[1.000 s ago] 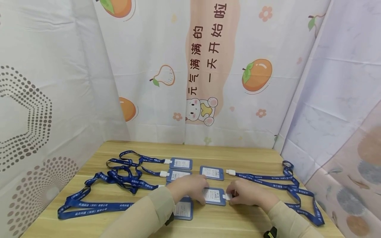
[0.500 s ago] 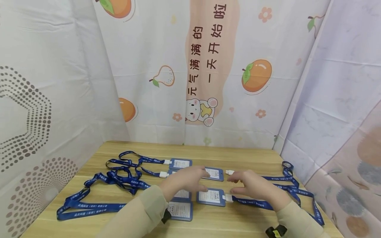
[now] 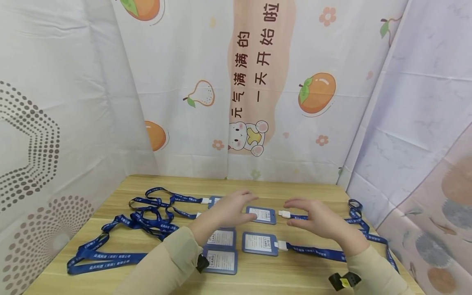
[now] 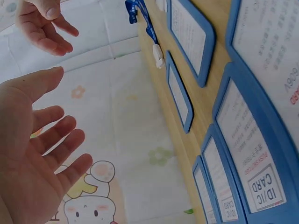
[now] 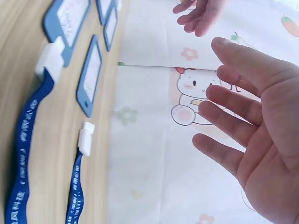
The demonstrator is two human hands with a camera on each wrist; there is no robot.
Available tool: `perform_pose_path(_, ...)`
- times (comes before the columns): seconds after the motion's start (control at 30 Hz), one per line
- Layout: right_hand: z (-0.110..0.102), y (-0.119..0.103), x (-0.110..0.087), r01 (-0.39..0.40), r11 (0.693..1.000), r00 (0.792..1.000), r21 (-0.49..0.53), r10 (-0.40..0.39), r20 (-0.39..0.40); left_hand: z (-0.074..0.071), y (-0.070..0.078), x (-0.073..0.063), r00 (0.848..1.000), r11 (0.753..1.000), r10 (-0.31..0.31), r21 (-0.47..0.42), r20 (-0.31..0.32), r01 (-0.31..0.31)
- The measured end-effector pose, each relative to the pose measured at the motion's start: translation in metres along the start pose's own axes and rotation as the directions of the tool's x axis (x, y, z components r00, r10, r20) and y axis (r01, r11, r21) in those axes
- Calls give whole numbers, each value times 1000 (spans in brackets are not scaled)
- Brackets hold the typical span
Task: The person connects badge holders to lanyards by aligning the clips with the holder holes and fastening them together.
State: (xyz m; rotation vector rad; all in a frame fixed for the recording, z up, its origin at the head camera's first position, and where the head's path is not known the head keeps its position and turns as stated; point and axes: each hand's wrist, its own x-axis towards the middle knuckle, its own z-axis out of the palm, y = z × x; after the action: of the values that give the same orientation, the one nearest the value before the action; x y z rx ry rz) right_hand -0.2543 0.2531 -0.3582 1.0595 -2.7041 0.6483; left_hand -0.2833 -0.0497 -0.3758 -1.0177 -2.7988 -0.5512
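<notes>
My left hand (image 3: 232,209) hovers over the left column of blue badge holders with fingers relaxed, holding nothing. Its palm (image 4: 28,154) faces inward in the left wrist view. Across from it my right hand (image 3: 318,219), likewise bare, hangs above the lanyards on the right. Between the hands lies a badge holder (image 3: 261,215), with a white clip (image 3: 284,214) just apart from its slotted end; the gap also shows beside the clip (image 5: 85,140) in the right wrist view. Nearer me, another badge holder (image 3: 259,243) is joined to its white clip (image 3: 282,245) and blue lanyard (image 3: 317,252).
Several badge holders (image 3: 221,260) form a column at left, partly covered by my left arm. Their blue lanyards (image 3: 107,257) sprawl across the left of the wooden table (image 3: 273,278). Printed curtains (image 3: 184,135) enclose the table's back and sides.
My right hand has let go of the nearer badge's clip, which stays joined to the holder. Both hands have risen off that badge and moved toward the back, fingers spreading.
</notes>
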Motion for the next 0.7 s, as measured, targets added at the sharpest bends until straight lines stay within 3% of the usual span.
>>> perform_pose_path(0.27,-3,4,8,10,1000,996,-17,-11,-89,-8,-2,3,998,1000,15,-13,-63,-16)
perform_pose_path(0.7,0,20,26,-45,998,992,-36,40,-122,-16,-11,7,993,1000,13,-27,-113,-16)
